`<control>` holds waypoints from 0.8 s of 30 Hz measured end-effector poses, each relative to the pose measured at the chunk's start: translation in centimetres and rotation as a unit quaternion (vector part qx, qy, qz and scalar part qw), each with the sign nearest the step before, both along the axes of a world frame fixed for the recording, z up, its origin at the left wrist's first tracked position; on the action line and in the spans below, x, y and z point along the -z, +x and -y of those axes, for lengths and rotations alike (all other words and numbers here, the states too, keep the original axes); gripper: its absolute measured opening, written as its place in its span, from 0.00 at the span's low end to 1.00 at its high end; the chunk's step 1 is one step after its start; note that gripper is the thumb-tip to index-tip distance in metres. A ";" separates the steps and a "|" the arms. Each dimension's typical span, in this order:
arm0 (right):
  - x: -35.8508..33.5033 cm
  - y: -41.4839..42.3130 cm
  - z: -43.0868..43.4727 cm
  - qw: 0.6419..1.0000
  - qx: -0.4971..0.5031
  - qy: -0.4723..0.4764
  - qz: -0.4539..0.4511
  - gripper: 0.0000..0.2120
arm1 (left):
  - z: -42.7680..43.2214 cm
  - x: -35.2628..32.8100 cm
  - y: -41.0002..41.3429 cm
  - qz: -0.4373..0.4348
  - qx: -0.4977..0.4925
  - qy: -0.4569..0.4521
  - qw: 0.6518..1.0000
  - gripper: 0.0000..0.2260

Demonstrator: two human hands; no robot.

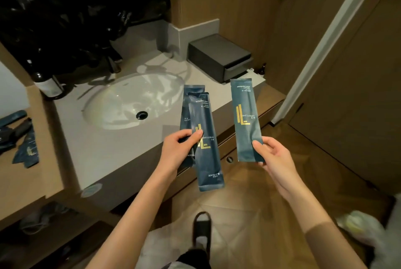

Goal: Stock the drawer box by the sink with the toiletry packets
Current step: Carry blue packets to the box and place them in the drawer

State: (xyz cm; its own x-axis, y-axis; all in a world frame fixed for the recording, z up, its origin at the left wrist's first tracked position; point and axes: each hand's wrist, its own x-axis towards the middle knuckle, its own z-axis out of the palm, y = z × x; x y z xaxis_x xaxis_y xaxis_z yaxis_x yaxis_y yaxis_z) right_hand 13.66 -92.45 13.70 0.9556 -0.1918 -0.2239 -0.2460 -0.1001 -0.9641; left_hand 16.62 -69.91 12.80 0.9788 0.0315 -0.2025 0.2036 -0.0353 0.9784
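A rear packet (186, 105) is mostly covered by the front packet (205, 138) in the left hand (178, 149). Small print on every packet is too blurred to read. Loose packets (23, 151) at the left edge are cut off and dim.

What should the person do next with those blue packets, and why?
Probably carry the packet in the right hand toward the dark drawer box past the sink. Its lower drawer looks slightly pulled out, so it likely needs opening wider. The left hand holds two more packets, so both hands are full.
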 end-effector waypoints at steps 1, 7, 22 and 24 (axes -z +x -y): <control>0.1 1.6 0.8 1.000 -0.004 0.006 0.000 0.08 | 0.9 0.2 1.6 -0.001 -0.003 -0.005 1.000 0.11; -0.2 12.5 5.1 1.000 -0.024 0.005 0.002 0.09 | 5.8 0.8 13.0 -0.007 -0.036 -0.030 0.999 0.09; -0.5 41.1 11.9 0.990 -0.127 -0.056 0.024 0.06 | 11.1 0.2 37.7 0.003 -0.108 0.028 0.994 0.10; -0.1 44.7 12.3 0.984 -0.163 -0.061 0.037 0.03 | 11.7 0.4 39.6 0.004 -0.130 0.038 0.991 0.09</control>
State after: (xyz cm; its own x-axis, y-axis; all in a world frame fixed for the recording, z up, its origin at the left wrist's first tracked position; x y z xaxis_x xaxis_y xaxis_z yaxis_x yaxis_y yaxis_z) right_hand 58.32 -104.75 13.75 0.9837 0.1062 -0.1448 -0.1106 -0.2771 -0.9544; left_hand 56.22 -81.61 12.41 0.9373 0.2966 -0.1828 0.2081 -0.0558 0.9765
